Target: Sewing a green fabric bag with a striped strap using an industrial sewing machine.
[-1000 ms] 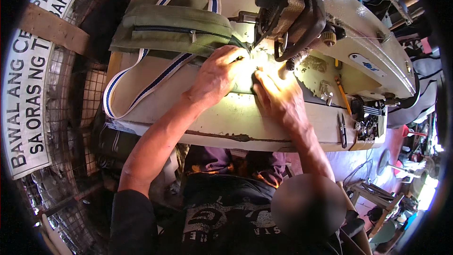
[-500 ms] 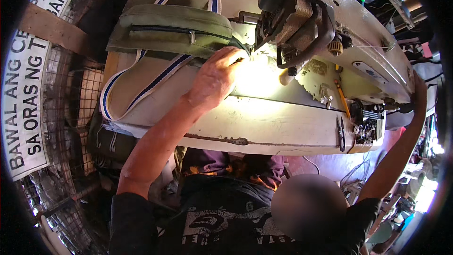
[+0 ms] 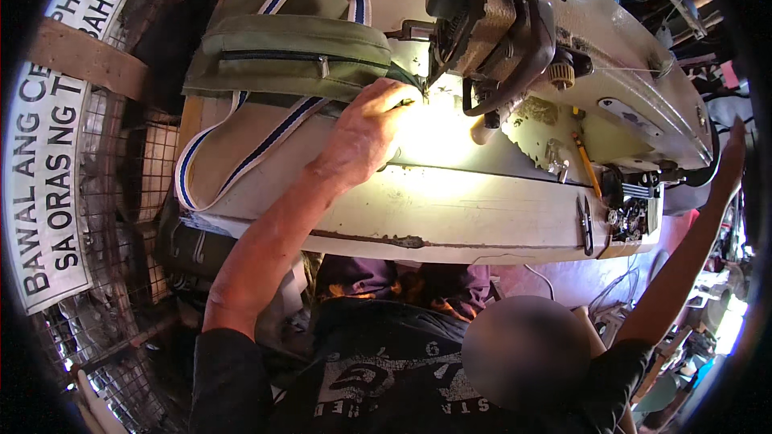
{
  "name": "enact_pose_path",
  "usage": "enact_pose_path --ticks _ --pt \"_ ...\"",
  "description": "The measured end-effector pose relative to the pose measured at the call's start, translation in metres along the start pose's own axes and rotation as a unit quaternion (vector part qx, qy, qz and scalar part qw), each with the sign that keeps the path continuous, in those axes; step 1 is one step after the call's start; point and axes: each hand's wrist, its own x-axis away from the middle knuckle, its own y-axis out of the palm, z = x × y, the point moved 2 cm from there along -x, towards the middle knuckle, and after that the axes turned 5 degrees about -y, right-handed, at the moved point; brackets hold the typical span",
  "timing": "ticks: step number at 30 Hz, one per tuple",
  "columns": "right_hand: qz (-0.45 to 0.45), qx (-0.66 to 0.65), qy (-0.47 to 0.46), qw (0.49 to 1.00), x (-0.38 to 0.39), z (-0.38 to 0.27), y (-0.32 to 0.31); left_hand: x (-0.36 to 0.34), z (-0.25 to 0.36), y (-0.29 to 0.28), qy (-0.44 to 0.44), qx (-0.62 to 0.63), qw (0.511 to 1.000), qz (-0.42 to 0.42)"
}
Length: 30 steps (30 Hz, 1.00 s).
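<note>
An olive green bag (image 3: 281, 76) with a black zipper lies on the sewing machine bed, left of the needle area. Its white straps with a blue stripe (image 3: 277, 130) loop over the table. My left hand (image 3: 366, 128) is closed on the bag's dark edge close to the presser foot, fingertips pinched in the bright lamp light. The sewing machine (image 3: 583, 40) stands over the right side. At its far right end my right hand (image 3: 735, 149) is raised beside the handwheel, its fingers seemingly stretched out and apart from the wheel; they show small and dark.
On the table's right lie a yellow pencil-like stick (image 3: 587, 162), small dark tweezers or snips (image 3: 585, 221) and a bobbin winder (image 3: 631, 209). A wire grille with a white sign (image 3: 48, 193) stands at the left. The worn table edge (image 3: 402, 241) runs before my body.
My right hand has shifted outward from the handwheel. My left hand stays on the bag beside the presser foot. The whole view has turned slightly.
</note>
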Motion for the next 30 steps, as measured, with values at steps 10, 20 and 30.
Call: enact_pose_path --ticks 10,20,30 --pt "-0.306 -0.194 0.266 0.893 -0.013 0.021 0.075 -0.001 0.003 0.001 0.007 -0.020 1.000 -0.018" --pt "-0.294 -0.195 0.333 0.874 -0.023 -0.003 0.056 -0.002 0.001 0.005 -0.012 -0.015 1.000 0.014" --pt "-0.244 0.009 -0.030 0.969 -0.022 -0.010 0.045 -0.004 0.002 0.004 0.008 -0.012 1.000 0.013"
